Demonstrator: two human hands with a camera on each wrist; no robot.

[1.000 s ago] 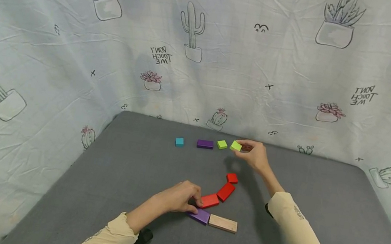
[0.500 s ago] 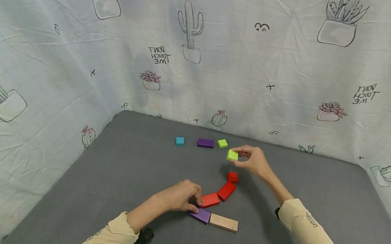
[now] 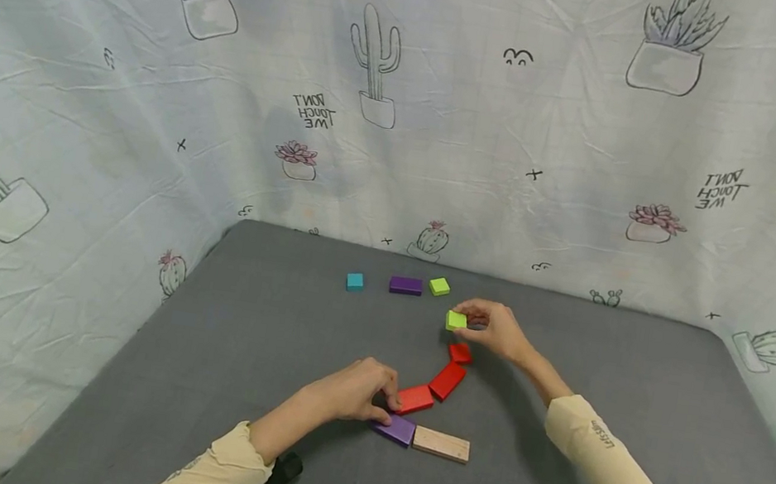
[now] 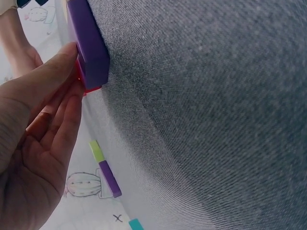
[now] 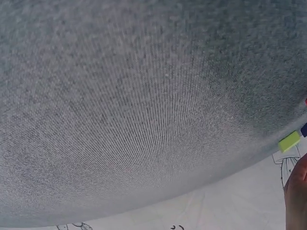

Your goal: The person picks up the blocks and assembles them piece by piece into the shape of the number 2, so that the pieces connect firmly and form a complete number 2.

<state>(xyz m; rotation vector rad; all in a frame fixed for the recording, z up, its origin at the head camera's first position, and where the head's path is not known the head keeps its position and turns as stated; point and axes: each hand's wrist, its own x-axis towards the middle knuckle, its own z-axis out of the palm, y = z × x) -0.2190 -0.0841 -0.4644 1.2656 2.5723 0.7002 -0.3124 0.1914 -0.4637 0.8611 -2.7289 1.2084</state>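
Observation:
My right hand (image 3: 495, 330) pinches a small lime-green block (image 3: 456, 321) between thumb and fingers, just beyond a small red block (image 3: 460, 353). That held block does not show in the right wrist view, where part of the hand (image 5: 297, 191) appears. At the near row my left hand (image 3: 354, 390) has its thumb on a purple block (image 4: 88, 45) and fingertips at the left end of a longer red block (image 3: 415, 399). Whether it pinches either is unclear, as the fingers cover the contact. Another red block (image 3: 447, 380) continues the curve, and a plain wooden block (image 3: 441, 444) adjoins the purple one.
Along the back of the grey table (image 3: 259, 298) lie a blue block (image 3: 355, 281), a second purple block (image 3: 406, 286) and another lime-green block (image 3: 439, 286). A cactus-print cloth (image 3: 437, 115) hangs behind.
My right hand has brought the lime-green block from the back row toward me, closer to the small red block. The left hand has stayed in place.

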